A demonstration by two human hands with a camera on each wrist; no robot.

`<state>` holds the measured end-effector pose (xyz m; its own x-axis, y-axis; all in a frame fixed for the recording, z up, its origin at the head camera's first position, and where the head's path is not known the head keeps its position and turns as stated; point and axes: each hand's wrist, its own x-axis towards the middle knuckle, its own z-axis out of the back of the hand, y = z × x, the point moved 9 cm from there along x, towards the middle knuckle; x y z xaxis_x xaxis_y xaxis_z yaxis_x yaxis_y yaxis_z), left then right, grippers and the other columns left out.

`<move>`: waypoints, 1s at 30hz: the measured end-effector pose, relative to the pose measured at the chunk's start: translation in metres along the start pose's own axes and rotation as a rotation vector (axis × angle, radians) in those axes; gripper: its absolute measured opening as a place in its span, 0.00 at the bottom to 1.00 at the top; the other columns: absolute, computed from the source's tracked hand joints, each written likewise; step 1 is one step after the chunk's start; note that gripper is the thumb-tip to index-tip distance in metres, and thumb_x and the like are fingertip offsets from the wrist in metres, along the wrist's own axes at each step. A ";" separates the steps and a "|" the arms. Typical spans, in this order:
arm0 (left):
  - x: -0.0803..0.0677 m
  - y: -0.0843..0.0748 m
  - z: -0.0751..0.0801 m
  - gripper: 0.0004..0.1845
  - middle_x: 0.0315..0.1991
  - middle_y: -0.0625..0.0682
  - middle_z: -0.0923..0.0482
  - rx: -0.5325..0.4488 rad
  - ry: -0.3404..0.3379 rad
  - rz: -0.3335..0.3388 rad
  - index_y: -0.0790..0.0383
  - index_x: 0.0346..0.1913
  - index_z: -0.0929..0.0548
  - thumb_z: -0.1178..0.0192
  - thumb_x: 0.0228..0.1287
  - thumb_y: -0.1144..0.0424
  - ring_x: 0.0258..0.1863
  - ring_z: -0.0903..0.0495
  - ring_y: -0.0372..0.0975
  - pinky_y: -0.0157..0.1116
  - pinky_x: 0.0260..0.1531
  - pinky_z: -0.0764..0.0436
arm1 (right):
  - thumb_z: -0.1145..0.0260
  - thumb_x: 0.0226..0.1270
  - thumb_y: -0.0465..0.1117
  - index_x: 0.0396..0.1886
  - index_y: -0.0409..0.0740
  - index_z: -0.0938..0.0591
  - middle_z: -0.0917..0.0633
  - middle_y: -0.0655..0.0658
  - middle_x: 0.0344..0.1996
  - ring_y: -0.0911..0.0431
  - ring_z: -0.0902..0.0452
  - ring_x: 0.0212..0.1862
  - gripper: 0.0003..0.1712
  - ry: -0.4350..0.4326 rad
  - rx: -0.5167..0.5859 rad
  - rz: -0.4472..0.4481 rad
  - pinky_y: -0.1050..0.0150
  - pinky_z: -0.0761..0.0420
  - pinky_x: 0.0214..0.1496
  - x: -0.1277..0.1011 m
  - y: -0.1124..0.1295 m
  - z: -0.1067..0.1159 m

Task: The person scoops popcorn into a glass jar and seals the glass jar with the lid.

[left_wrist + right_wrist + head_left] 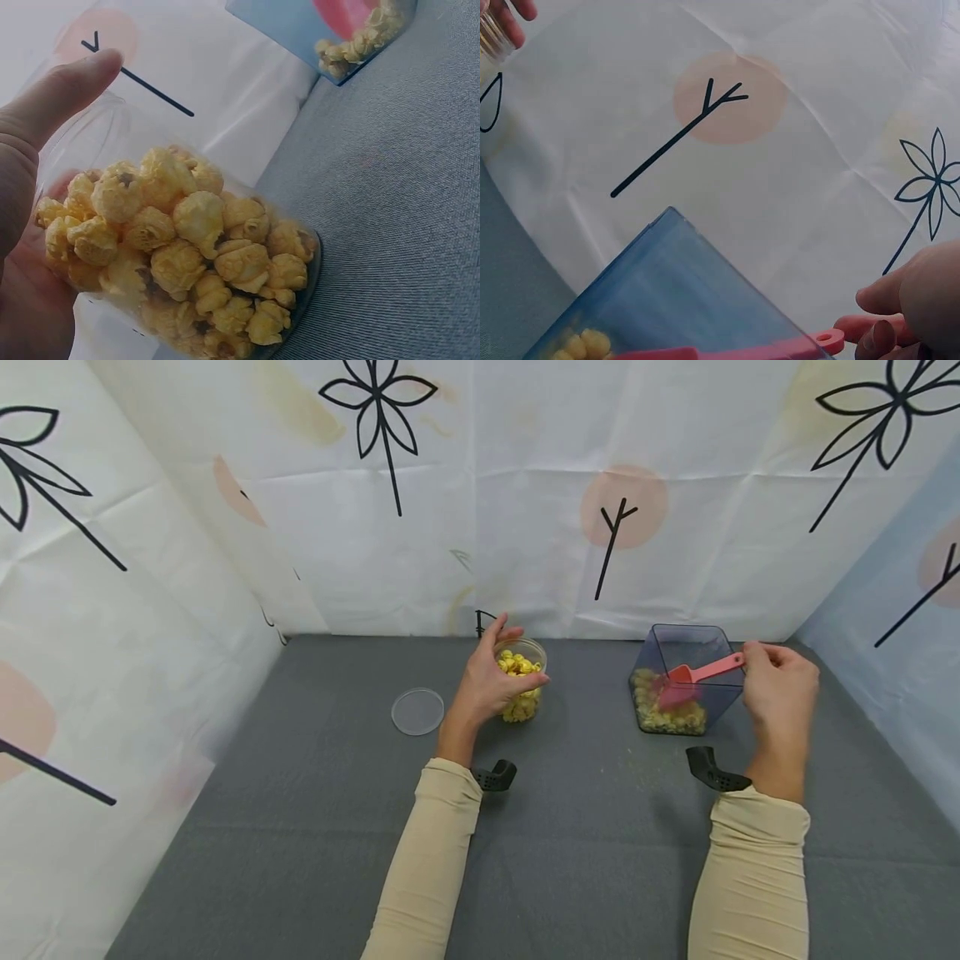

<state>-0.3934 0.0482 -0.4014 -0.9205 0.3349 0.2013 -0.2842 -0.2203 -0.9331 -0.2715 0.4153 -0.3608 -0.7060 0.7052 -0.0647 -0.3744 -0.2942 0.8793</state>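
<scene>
A small clear jar point(522, 689) full of yellow popcorn point(180, 247) stands on the grey table, and my left hand point(487, 681) grips it round the side with thumb and fingers. To the right a tinted clear bin point(678, 689) holds more popcorn point(667, 717) at its bottom. My right hand point(776, 693) pinches the handle end of a red scoop point(693, 678), whose bowl is down inside the bin. In the right wrist view the scoop handle point(795, 349) crosses the bin's wall point(682, 300).
A round clear lid point(417, 711) lies flat on the grey table point(585, 843) left of the jar. White patterned sheets point(480, 527) close off the back and both sides. A black cable end point(480, 622) pokes up behind the jar.
</scene>
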 end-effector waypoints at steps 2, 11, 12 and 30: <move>0.000 -0.001 0.001 0.60 0.73 0.36 0.32 0.012 0.001 -0.001 0.35 0.81 0.51 0.20 0.52 0.48 0.79 0.39 0.39 0.55 0.75 0.36 | 0.47 0.77 0.59 0.65 0.51 0.19 0.28 0.66 0.31 0.67 0.35 0.36 0.27 -0.039 0.026 0.015 0.68 0.31 0.35 -0.002 0.004 0.006; -0.002 -0.002 0.001 0.60 0.74 0.36 0.34 0.041 0.004 0.006 0.37 0.82 0.49 0.20 0.51 0.46 0.80 0.40 0.40 0.56 0.75 0.37 | 0.44 0.78 0.54 0.59 0.51 0.14 0.27 0.63 0.20 0.62 0.41 0.22 0.22 -0.087 0.142 0.193 0.67 0.42 0.22 -0.034 0.043 0.013; -0.003 -0.003 0.001 0.60 0.75 0.37 0.34 0.047 0.003 0.005 0.37 0.82 0.49 0.20 0.51 0.46 0.80 0.41 0.41 0.56 0.75 0.37 | 0.44 0.78 0.54 0.59 0.50 0.14 0.27 0.63 0.20 0.62 0.41 0.22 0.22 -0.069 0.139 0.227 0.67 0.42 0.23 -0.038 0.049 0.009; -0.009 -0.015 0.050 0.54 0.79 0.44 0.40 0.089 -0.165 -0.036 0.45 0.82 0.45 0.24 0.56 0.46 0.81 0.44 0.42 0.55 0.76 0.37 | 0.41 0.76 0.60 0.72 0.46 0.28 0.21 0.44 0.54 0.54 0.24 0.55 0.33 0.359 -0.021 0.642 0.60 0.24 0.54 -0.093 0.098 -0.101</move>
<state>-0.3940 0.0027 -0.3749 -0.9388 0.1907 0.2869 -0.3334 -0.2932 -0.8961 -0.3035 0.2557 -0.3159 -0.9421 0.1361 0.3065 0.1703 -0.5932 0.7868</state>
